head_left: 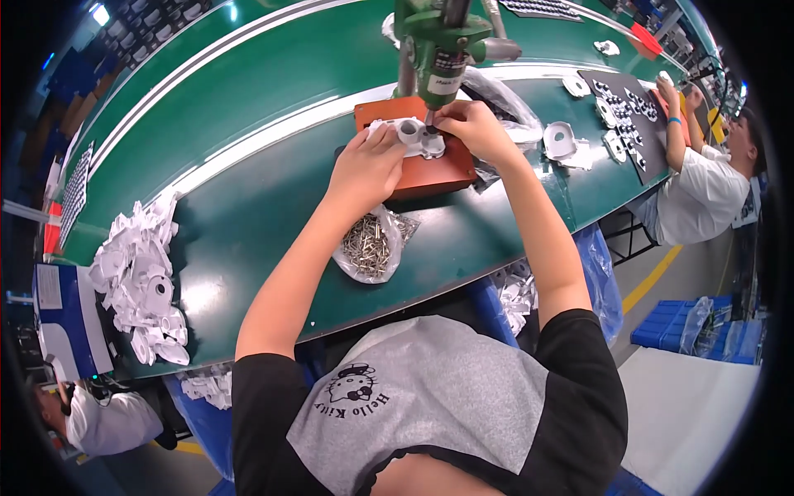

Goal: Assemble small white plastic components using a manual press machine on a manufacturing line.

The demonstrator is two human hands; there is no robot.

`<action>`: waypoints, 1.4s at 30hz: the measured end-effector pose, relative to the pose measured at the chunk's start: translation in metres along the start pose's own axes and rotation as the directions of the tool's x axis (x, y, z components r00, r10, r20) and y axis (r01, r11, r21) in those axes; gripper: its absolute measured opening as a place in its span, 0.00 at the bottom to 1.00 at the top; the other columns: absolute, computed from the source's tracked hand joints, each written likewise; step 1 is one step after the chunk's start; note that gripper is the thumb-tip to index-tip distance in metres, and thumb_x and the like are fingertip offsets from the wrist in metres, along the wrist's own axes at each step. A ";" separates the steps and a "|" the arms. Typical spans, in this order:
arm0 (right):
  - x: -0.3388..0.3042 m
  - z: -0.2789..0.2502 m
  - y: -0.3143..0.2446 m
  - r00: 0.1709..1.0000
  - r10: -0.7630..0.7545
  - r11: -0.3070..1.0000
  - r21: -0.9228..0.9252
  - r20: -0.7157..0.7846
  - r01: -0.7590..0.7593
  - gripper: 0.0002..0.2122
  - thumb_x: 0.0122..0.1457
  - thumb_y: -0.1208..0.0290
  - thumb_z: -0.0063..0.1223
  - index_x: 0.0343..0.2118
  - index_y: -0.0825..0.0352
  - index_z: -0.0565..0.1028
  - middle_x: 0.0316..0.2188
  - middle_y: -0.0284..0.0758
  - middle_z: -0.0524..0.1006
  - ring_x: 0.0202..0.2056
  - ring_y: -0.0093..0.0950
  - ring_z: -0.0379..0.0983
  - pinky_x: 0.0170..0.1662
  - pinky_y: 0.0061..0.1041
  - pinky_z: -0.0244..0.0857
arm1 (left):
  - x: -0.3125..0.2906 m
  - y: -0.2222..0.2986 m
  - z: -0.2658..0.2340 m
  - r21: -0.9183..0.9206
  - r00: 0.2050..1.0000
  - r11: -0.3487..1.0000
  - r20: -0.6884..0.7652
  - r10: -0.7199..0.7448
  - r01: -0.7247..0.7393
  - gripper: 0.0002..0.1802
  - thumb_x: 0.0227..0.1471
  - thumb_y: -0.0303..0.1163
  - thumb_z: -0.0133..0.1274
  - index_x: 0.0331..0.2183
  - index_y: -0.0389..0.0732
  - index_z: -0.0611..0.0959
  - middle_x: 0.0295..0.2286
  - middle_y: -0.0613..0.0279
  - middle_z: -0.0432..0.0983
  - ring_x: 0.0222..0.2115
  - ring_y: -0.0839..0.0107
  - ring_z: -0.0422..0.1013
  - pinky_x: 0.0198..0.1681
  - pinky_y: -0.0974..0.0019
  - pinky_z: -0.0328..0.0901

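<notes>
Far left on the green desk [248, 223]: heap of white plastic parts [141, 277], loose, near the desk's near edge. Blue-and-white carton [70, 318] just left of it, off the desk edge.

Centre-left: left hand [366, 165] lies flat on the white plastic part [413, 136], fingers [382, 135] together and pressing its left side down, not wrapped round it. The part sits on an orange-brown fixture block [430, 169] at mid-desk. Clear bag of small metal screws [370, 244] lies open just below the block, near the left wrist.

Centre: green powered screwdriver [442, 41] hangs upright over the block, tip down at the part.

Centre-right: right hand [473, 126] at the driver tip, fingers [442, 120] pinched together on something too small to make out, touching the part's right side.

Right: more white parts [562, 142] on the desk, then a dark tray [633, 124] of small white pieces. Another person in a white shirt [703, 194] works at the far right end, well apart.
</notes>
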State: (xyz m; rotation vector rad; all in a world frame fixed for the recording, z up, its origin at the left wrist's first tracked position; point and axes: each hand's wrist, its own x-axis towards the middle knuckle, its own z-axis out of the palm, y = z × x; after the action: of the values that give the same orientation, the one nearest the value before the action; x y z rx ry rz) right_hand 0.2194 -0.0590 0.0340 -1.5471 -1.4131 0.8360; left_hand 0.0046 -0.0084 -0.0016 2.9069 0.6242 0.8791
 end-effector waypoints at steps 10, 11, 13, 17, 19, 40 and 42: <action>0.013 0.009 0.013 0.999 -0.025 0.981 -0.191 0.045 0.033 0.08 0.51 0.74 0.52 0.27 0.76 0.74 0.27 0.38 0.75 0.31 0.23 0.69 0.38 0.23 0.62 | -0.004 -0.002 0.006 -0.010 0.996 1.000 -0.091 -0.001 0.000 0.12 0.42 0.28 0.46 0.33 0.39 0.76 0.39 0.60 0.71 0.47 0.67 0.65 0.53 0.60 0.56; 0.015 0.009 0.016 0.998 -0.029 0.966 -0.255 0.053 0.042 0.08 0.51 0.74 0.52 0.29 0.75 0.73 0.27 0.38 0.75 0.31 0.23 0.69 0.38 0.24 0.62 | -0.004 -0.001 0.004 -0.060 0.998 0.997 -0.016 -0.057 0.056 0.13 0.44 0.28 0.43 0.35 0.40 0.77 0.45 0.60 0.70 0.50 0.64 0.63 0.54 0.56 0.57; 0.017 0.012 0.037 0.993 -0.101 0.919 -0.389 -0.066 0.068 0.10 0.50 0.74 0.55 0.33 0.73 0.71 0.27 0.36 0.73 0.31 0.23 0.68 0.36 0.24 0.63 | -0.002 0.000 0.003 -0.064 0.998 0.997 -0.037 -0.054 0.052 0.14 0.44 0.29 0.43 0.35 0.40 0.77 0.45 0.60 0.70 0.50 0.64 0.64 0.54 0.56 0.57; 0.005 0.023 0.030 0.952 -0.230 0.859 -0.501 -0.200 0.103 0.12 0.49 0.74 0.56 0.35 0.71 0.69 0.26 0.35 0.71 0.30 0.27 0.68 0.36 0.25 0.64 | -0.003 -0.005 -0.004 -0.091 0.997 0.993 0.032 -0.072 0.074 0.16 0.44 0.30 0.43 0.37 0.41 0.78 0.45 0.61 0.71 0.48 0.65 0.66 0.55 0.58 0.57; -0.010 0.033 0.014 0.832 -0.475 0.712 -0.681 -0.287 0.171 0.10 0.47 0.74 0.57 0.32 0.69 0.71 0.26 0.36 0.71 0.30 0.31 0.67 0.35 0.27 0.63 | -0.002 -0.007 -0.008 -0.150 0.994 0.983 0.049 -0.101 0.107 0.17 0.45 0.30 0.43 0.38 0.41 0.78 0.45 0.61 0.72 0.47 0.65 0.67 0.55 0.59 0.57; -0.084 0.153 -0.016 0.777 -0.516 0.475 -0.634 0.360 0.610 0.06 0.40 0.72 0.56 0.24 0.63 0.75 0.26 0.31 0.71 0.34 0.30 0.67 0.37 0.28 0.56 | -0.004 -0.016 -0.004 -0.217 0.986 0.962 0.032 -0.161 0.164 0.20 0.45 0.30 0.45 0.43 0.45 0.78 0.41 0.68 0.76 0.43 0.58 0.69 0.51 0.61 0.62; -0.083 0.150 -0.012 0.792 -0.510 0.545 -0.587 0.336 0.599 0.05 0.41 0.73 0.56 0.25 0.63 0.75 0.27 0.32 0.71 0.34 0.30 0.68 0.37 0.29 0.56 | -0.002 -0.015 -0.003 -0.237 0.985 0.956 0.059 -0.160 0.170 0.20 0.45 0.30 0.45 0.43 0.45 0.78 0.41 0.68 0.76 0.43 0.58 0.69 0.51 0.61 0.62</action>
State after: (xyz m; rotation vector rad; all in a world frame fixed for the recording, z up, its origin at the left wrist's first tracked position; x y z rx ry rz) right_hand 0.0684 -0.1186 -0.0227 -1.3697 -2.3133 -0.0151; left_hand -0.0038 0.0041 -0.0025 2.6061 0.6919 0.8121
